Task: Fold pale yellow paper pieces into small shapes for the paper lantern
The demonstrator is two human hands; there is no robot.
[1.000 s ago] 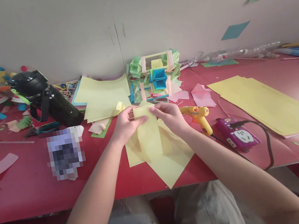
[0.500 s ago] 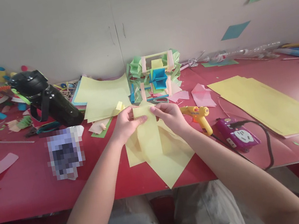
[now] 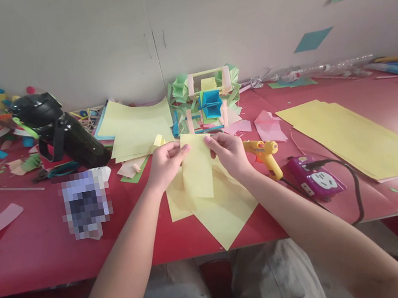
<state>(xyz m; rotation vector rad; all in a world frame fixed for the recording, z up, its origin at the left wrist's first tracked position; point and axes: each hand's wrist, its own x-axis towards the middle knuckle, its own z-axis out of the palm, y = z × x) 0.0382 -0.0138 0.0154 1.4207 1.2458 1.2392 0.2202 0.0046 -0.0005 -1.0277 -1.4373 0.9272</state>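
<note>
A narrow rectangle of pale yellow paper (image 3: 198,169) is held up between both hands above the table. My left hand (image 3: 168,164) pinches its upper left edge, thumb in front. On the other side, my right hand (image 3: 228,153) grips the upper right edge between thumb and fingers. Beneath it lie larger yellow sheets (image 3: 226,216), one with a corner pointing toward me. Just behind the hands stands a folded paper model (image 3: 212,103) in green, blue and pink with a stick frame.
A yellow glue gun (image 3: 267,152) and a purple power socket (image 3: 317,177) with a black cord lie right of my right hand. Further right are large yellow sheets (image 3: 351,137). On the left, a black bottle (image 3: 73,135) leans beside stacked paper (image 3: 137,129). The red table's (image 3: 132,250) front edge is close.
The paper rectangle has been raised and turned slightly, its lower edge now showing above the sheets. My hands have spread a little apart along its upper sides.
</note>
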